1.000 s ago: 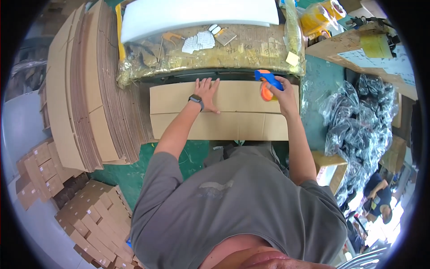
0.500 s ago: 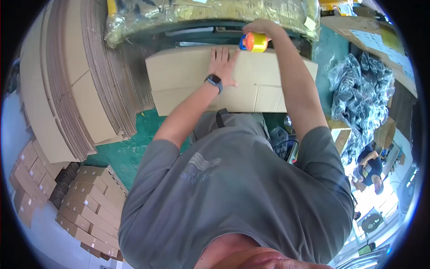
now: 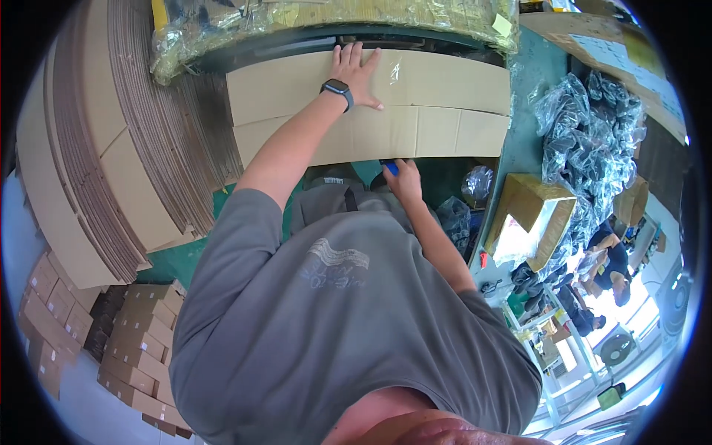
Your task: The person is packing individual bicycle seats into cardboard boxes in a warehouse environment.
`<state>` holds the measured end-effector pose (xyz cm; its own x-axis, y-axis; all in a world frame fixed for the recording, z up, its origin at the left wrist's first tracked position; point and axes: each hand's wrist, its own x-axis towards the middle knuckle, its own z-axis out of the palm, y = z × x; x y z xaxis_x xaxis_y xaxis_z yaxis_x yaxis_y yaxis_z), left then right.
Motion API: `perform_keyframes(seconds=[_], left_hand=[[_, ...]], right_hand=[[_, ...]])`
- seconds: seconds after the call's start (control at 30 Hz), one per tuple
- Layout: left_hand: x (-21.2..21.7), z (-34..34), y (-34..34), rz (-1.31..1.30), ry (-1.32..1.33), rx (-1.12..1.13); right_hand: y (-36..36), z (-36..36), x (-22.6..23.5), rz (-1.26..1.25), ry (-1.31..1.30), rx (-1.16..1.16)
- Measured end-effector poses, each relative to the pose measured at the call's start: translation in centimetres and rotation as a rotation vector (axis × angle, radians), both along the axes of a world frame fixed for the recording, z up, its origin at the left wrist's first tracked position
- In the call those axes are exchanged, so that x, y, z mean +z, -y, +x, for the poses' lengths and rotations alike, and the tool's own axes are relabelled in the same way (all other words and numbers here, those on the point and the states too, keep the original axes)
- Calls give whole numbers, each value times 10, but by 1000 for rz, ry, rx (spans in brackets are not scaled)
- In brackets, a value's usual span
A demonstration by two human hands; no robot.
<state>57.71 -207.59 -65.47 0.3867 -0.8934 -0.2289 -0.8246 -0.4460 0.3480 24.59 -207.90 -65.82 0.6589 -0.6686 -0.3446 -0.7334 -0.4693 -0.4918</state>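
Note:
In front of me a cardboard box [image 3: 445, 81] lies with a long flap seam across it. My left hand [image 3: 356, 76], a dark watch [image 3: 337, 87] on its wrist, presses flat on the box with fingers spread. A shiny strip of clear tape [image 3: 395, 72] runs from the far side toward me, right of that hand. My right hand [image 3: 405, 182] is closed at the box's near edge, by my legs. It grips a tape dispenser [image 3: 392, 167], of which only a blue part shows; the rest is hidden behind the hand and box edge.
Flat cardboard sheets [image 3: 148, 141] stand stacked at my left. Behind the box is a plastic-wrapped stack [image 3: 334, 18]. At my right are an open carton [image 3: 530, 200] and crumpled plastic film [image 3: 582, 133]. Packed boxes [image 3: 144, 334] stand lower left. Other people [image 3: 612, 259] are at far right.
My right hand has brought the tape dispenser from the box's far edge down over its near edge. The tape strip now shows on the box. My left hand stays on top.

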Motion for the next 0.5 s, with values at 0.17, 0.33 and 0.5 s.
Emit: perform_keyframes(seconds=[0.17,0.33,0.5], left_hand=[[0,-26,-43,-181,-47,118],[107,-50,-139,39,-1022,493],[228,-89,-189,-830,-1645,724]], right_hand=[[25,15,-17,361,-369,239],[15,70,194,223,258,29],[-21,110,239,174,715,408]])
